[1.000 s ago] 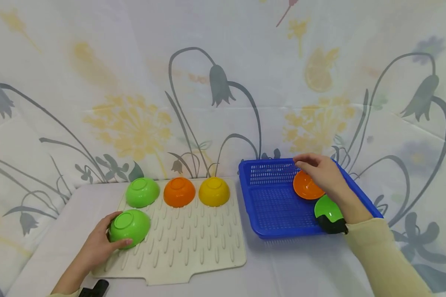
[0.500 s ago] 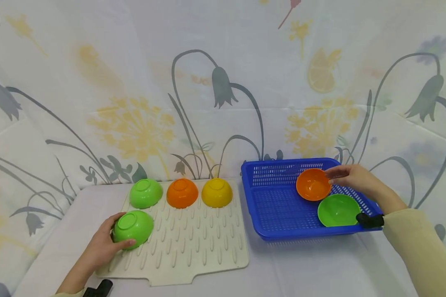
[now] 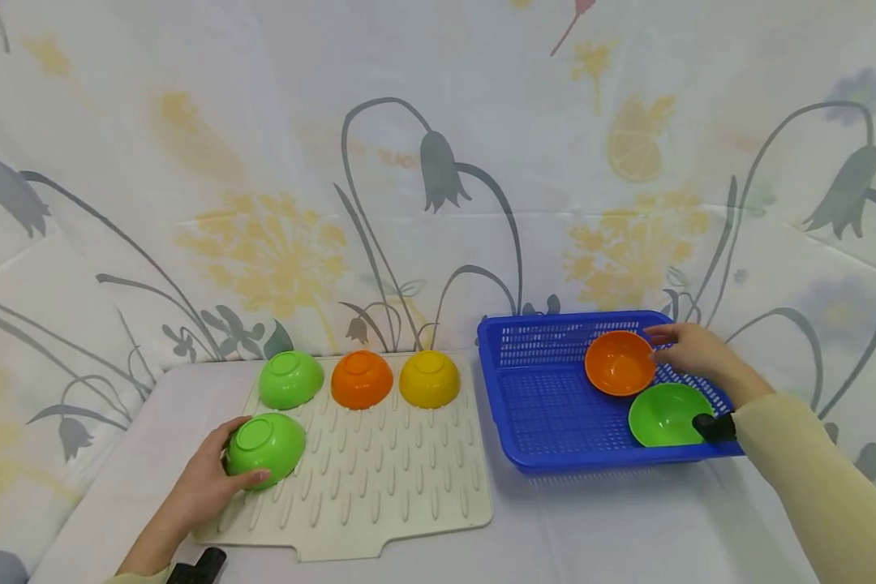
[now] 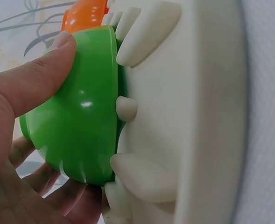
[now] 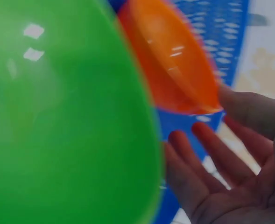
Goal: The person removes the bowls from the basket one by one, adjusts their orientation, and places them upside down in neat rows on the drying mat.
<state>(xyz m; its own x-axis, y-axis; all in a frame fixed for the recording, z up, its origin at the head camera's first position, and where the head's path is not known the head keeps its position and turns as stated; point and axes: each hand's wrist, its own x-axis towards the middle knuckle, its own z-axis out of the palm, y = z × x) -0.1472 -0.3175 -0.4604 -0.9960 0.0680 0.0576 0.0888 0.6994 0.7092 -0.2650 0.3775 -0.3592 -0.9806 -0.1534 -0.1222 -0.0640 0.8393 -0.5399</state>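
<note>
An upside-down green bowl [image 3: 266, 451] sits near the left edge of a cream draining mat [image 3: 380, 487]. My left hand [image 3: 208, 474] holds it, thumb on the near side and fingers round the far side; the left wrist view shows the thumb [image 4: 46, 77] flat on the bowl's wall. Inside the blue basket [image 3: 504, 438], an orange bowl [image 3: 619, 363] and a second green bowl [image 3: 667, 415] stand mouth up. My right hand [image 3: 693, 354] is at the orange bowl's right rim. In the right wrist view its thumb is at the rim and its fingers spread loosely below.
Along the mat's back edge stand another green bowl [image 3: 290, 380], an orange bowl [image 3: 362, 380] and a yellow bowl [image 3: 429, 380], all upside down. Raised ridges cover the mat. Behind everything hangs a flower-patterned cloth [image 3: 438, 243].
My right hand has moved right from over the basket's orange bowl to its right side, then slightly back toward it. The left hand keeps its hold on the green bowl.
</note>
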